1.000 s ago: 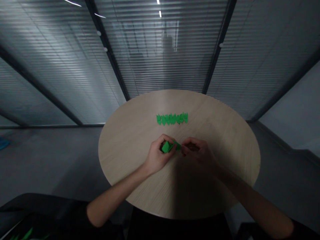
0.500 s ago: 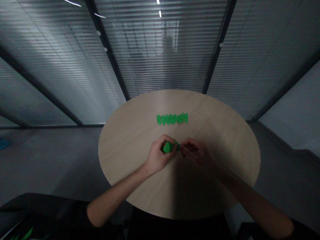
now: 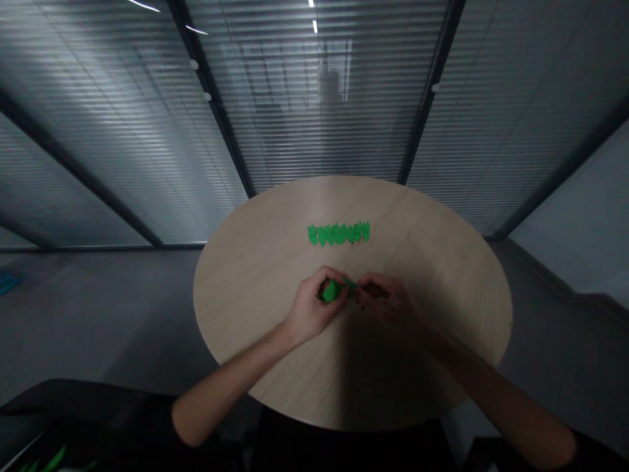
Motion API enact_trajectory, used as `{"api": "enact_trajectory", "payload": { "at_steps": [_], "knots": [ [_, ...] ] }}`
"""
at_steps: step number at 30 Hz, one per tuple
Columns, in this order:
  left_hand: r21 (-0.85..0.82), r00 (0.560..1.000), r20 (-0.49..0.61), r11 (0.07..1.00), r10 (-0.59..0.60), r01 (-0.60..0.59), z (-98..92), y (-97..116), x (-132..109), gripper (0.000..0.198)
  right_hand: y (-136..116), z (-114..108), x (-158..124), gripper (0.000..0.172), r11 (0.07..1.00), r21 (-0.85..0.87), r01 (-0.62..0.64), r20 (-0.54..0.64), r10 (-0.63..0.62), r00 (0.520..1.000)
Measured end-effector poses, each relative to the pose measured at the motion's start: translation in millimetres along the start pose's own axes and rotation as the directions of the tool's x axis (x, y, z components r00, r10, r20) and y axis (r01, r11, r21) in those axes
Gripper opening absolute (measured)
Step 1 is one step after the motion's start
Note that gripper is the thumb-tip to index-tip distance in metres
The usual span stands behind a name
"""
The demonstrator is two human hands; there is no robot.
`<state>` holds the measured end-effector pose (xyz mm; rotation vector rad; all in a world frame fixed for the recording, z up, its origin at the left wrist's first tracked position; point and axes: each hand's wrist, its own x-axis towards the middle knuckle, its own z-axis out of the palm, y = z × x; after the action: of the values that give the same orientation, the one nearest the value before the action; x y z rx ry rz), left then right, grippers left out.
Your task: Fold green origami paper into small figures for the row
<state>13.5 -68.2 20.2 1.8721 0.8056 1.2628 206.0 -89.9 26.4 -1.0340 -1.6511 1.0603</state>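
Note:
My left hand is curled round a small green folded piece that looks like paper, its pointed face showing between thumb and fingers. Close against it on the right, my right hand pinches the other end of the green piece with thumb and forefinger. Both hands are held over the middle of the round table. Just beyond them lies a row of several small green leaf-shaped pieces, set side by side with their points toward me. The exact shape of the held piece is partly hidden by my fingers.
Behind the table stands a glass partition with blinds in dark frames. At the lower left is a dark chair or bag with green bits by it. A blue object lies on the floor at far left.
The green piece has turned slightly between my fingers, and its visible face has shifted a little to the right. My hands stay almost in place; the row has not moved.

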Motion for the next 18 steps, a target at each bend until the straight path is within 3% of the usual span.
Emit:
{"api": "enact_trajectory", "payload": {
  "at_steps": [7, 18],
  "knots": [
    [0.025, 0.998, 0.048, 0.999, 0.031, -0.032, -1.0, 2.7, 0.8, 0.007, 4.6, 1.1, 0.3, 0.021, 1.000, 0.008, 0.017, -0.029, -0.017, 0.999],
    [0.036, 0.984, 0.161, 0.996, 0.076, -0.083, -6.1, 0.4, -1.0, 0.027, 4.4, 1.1, 0.1, 0.021, 0.988, -0.104, 0.118, 0.011, -0.117, 0.993]
  ]
}}
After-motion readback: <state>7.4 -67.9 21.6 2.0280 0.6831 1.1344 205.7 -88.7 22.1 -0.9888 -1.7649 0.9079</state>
